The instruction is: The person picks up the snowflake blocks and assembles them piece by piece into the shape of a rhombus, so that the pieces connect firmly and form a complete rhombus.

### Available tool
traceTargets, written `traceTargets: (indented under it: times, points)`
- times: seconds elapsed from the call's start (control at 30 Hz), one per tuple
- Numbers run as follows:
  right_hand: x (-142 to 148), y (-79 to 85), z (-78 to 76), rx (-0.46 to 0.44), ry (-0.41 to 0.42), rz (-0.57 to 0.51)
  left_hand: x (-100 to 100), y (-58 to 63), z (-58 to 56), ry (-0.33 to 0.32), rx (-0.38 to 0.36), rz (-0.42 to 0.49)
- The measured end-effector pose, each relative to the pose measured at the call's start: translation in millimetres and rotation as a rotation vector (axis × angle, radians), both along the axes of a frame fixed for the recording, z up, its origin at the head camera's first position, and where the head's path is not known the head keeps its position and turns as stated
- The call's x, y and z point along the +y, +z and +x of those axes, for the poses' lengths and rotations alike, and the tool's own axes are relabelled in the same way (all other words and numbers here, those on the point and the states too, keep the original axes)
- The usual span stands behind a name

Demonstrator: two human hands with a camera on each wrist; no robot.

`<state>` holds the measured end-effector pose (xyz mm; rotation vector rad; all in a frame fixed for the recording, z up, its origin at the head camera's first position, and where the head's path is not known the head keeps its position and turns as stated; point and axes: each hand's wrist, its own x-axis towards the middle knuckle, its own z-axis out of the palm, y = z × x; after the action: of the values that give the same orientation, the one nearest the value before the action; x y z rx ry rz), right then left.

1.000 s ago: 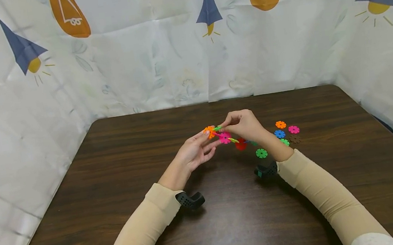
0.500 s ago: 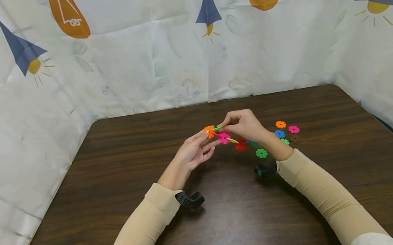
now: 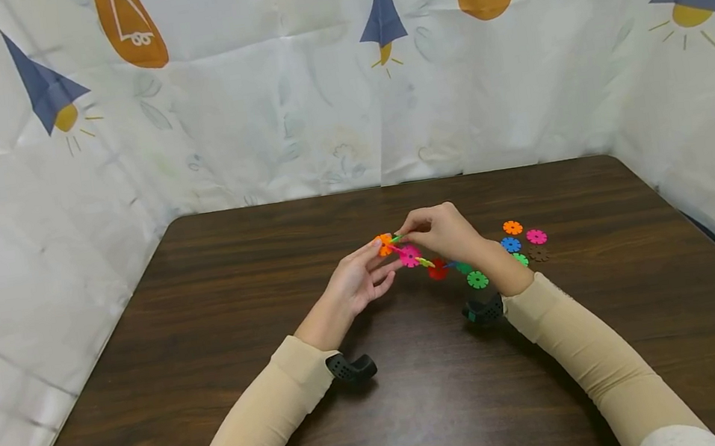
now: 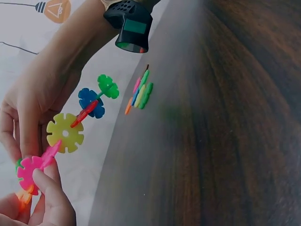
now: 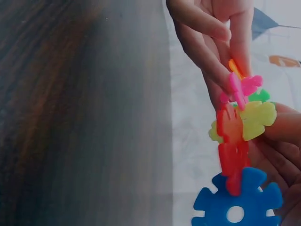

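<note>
Both hands hold one end of a chain of notched plastic flower discs. My left hand [image 3: 358, 281] pinches the orange disc [image 3: 385, 244], its other fingers under the pink disc [image 3: 410, 255]. Between thumb and forefinger my right hand [image 3: 445, 232] pinches a green disc [image 3: 396, 239] at the orange one's edge. From the pink part the chain runs through a yellow disc [image 4: 66, 133], a red disc [image 4: 83, 114] and a blue disc [image 4: 92, 103] to a green end disc [image 4: 108, 86]. In the right wrist view the fingers partly hide the held end.
Loose discs lie on the dark wooden table [image 3: 257, 281] right of the hands: orange [image 3: 512, 227], pink [image 3: 536, 236], blue [image 3: 511, 244], brown [image 3: 539, 254] and green. Another green disc [image 3: 477, 279] lies nearer, below the chain's tail. A printed curtain [image 3: 317, 123] hangs behind the table.
Both hands and the held end of the chain have dipped slightly, and the left forearm has shifted a little to the right. Each hand keeps its pinch; the loose discs stay put.
</note>
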<state>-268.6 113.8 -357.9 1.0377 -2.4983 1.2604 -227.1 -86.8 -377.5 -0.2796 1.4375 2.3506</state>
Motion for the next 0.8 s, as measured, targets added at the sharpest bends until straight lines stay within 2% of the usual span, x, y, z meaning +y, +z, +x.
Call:
traceTargets:
  times: [0.13,0.57,0.8]
  points:
    - [-1.3,-4.2,0.0,-0.01,0.002,0.002,0.4,-2.6,2.0,0.01,0.004,-0.009]
    - [-6.5,-16.9,-8.0,-0.122,0.032,-0.061,4.3,-4.9,5.2,0.084,-0.043,-0.014]
    - [-7.3,-18.8,-8.5,-0.15,0.047,-0.058,4.8,-6.5,8.0,0.094,-0.052,-0.047]
